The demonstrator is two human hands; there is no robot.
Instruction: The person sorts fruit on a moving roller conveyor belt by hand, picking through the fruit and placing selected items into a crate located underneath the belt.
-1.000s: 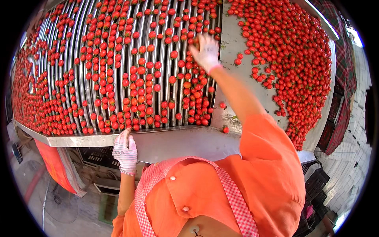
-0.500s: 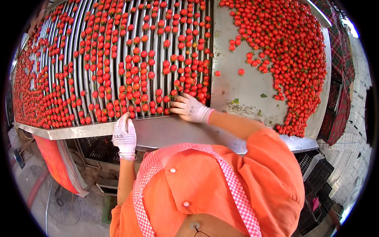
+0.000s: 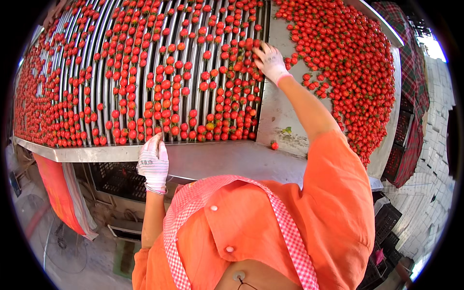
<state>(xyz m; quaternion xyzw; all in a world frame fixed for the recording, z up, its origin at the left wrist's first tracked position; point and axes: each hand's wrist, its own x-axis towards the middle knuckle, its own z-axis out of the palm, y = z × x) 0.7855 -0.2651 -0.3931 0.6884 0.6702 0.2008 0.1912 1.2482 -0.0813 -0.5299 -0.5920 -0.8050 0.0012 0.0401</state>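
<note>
Small red cherry tomatoes (image 3: 166,84), several with green stems, lie in rows on a metal roller conveyor (image 3: 194,53). My right hand (image 3: 270,62), in a white glove with a pink cuff, reaches to the conveyor's right edge. Its fingers are apart, and the fingertips touch tomatoes there. My left hand (image 3: 153,164), in a striped pale glove, is at the near side with its fingers bent over the metal rim (image 3: 104,153), close to the nearest tomatoes; its fingertips are partly hidden. A yellowish tomato (image 3: 210,126) sits among the red ones close to the rim.
To the right, a large heap of tomatoes (image 3: 345,63) covers much of a metal tray (image 3: 273,108). One loose tomato (image 3: 274,145) and a leaf lie at its near part. Black crates (image 3: 121,180) stand below the conveyor. Orange cloth (image 3: 59,191) hangs at the left.
My right hand has moved away from me along the conveyor's right edge. A loose tomato now lies on the near part of the tray. My left hand stays at the rim.
</note>
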